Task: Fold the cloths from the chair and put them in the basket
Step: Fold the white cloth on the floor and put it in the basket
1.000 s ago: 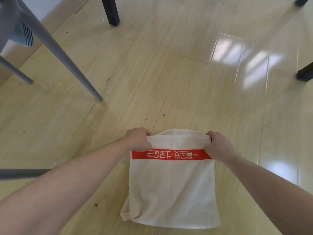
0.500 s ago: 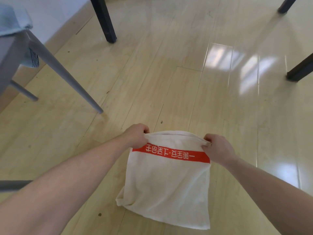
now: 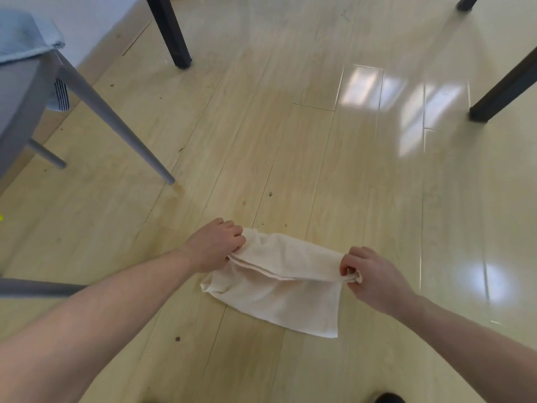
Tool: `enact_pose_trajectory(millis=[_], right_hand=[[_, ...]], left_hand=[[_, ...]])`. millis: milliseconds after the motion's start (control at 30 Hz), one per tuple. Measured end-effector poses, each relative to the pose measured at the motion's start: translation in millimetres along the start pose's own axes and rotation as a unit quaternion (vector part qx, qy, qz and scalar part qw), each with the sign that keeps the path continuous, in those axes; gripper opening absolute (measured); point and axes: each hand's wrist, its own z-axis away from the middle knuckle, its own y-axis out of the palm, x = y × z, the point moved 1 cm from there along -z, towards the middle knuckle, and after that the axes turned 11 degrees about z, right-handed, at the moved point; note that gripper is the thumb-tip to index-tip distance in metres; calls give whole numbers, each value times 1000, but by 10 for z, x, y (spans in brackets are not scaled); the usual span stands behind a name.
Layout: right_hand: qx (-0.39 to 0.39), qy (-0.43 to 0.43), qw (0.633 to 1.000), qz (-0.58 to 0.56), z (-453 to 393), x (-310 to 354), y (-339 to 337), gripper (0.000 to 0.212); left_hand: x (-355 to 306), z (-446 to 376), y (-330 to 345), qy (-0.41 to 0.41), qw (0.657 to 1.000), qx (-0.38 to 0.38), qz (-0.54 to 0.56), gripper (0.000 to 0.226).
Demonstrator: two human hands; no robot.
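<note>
Floorboards point(image 3: 290, 141) of pale wood fill the view, with a grey chair point(image 3: 26, 91) at the left carrying a light blue cloth point(image 3: 20, 39), and no basket in sight. Near the bottom, the cream cloth point(image 3: 279, 289) lies on the floor; half a second ago its red printed band faced up, and now the far edge has been brought over toward the person so the band is hidden inside a fold. The left hand point(image 3: 213, 247) grips the fold's left end and the right hand point(image 3: 370, 274) pinches its right corner. One fold looks nearly made; another, then the basket, likely follow.
</note>
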Motion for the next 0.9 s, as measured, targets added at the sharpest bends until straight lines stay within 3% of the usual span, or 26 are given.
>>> enact_pose_trajectory(millis=[233, 533, 700, 900], right_hand=[[90, -37, 995, -13, 390, 265, 360, 17], [137, -55, 989, -8, 578, 374, 497, 15], [138, 15, 989, -41, 560, 442, 555, 9], [172, -11, 984, -36, 673, 562, 679, 11]], left_hand=[[-194, 277, 336, 15, 992, 122, -18, 21], [-276, 532, 533, -50, 989, 135, 1, 21], [-400, 712, 562, -16, 992, 123, 14, 33], [-553, 729, 776, -64, 986, 156, 2, 53]])
